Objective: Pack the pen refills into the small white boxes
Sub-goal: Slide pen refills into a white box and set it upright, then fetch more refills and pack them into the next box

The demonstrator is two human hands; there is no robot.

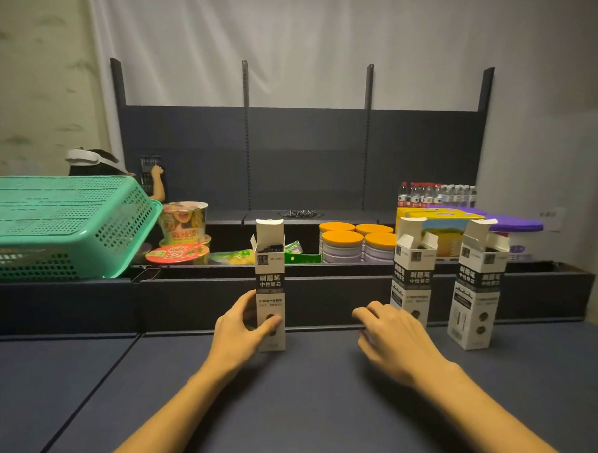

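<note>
Three small white boxes stood upright on the dark blue table, all with top flaps raised. The left hand gripped the left box low down, thumb across its front face and fingers curled behind it, apparently to steady it while it was dealt with. Dark refill ends showed in its open mouth, so this box appeared already loaded and awaiting closure of its flap. The right hand hovered low over the table between the left box and the middle box, fingers loosely curled and holding nothing visible; whether its fingertips touched the table or the middle box could not be determined. The right box stood near the middle one, untouched. The contents of these two boxes could not be seen from this angle, and no loose refills were visible on the table. The boxes were probably set upright with flaps open so that refills could be dropped in from above. Behind the table edge, a tray held orange-lidded tins, noodle cups and snack packets, with an upturned green basket at left and water bottles at rear right; none bore on the task
</note>
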